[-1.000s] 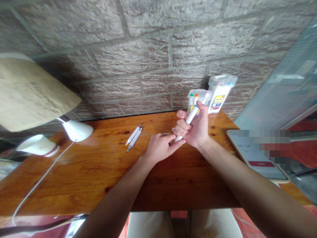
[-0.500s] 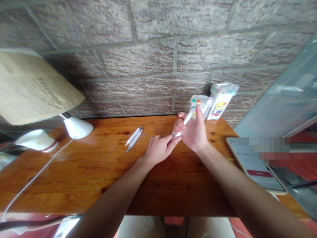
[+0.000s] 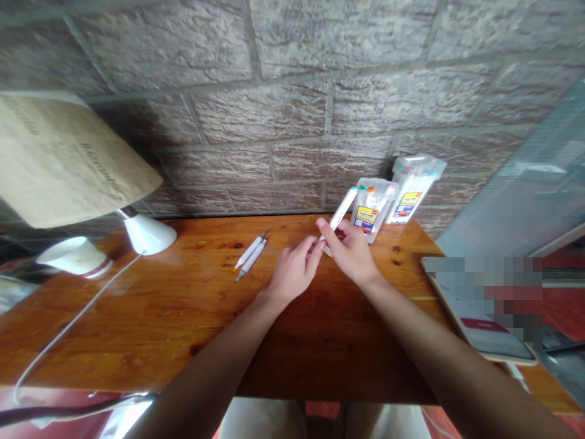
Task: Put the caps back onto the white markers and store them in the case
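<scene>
A white marker (image 3: pixel 343 208) with a light-blue end is held at a slant above the table, its coloured end pointing up and right. My right hand (image 3: pixel 351 249) is closed around the marker's lower half. My left hand (image 3: pixel 296 268) pinches at the bottom end, thumb and forefinger together; the fingers hide most of that end. A small orange-yellow bit shows just below the right fingers, too small to make out. Behind my right hand stands a clear plastic marker case (image 3: pixel 373 210) with several markers in it. Two grey-white markers (image 3: pixel 251 259) lie side by side left of my hands.
A second clear case (image 3: pixel 409 192) of markers stands further right by the stone wall (image 3: pixel 292 103). On the wooden table (image 3: pixel 183 317) are a lamp (image 3: pixel 148 235) with its cord and a tilted paper cup (image 3: pixel 75 257) at left, and a tablet (image 3: pixel 479 326) at right.
My right hand has turned from an open-palmed pose with raised thumb to a closed grip around the marker. The front case's label is now uncovered. The view has shifted slightly.
</scene>
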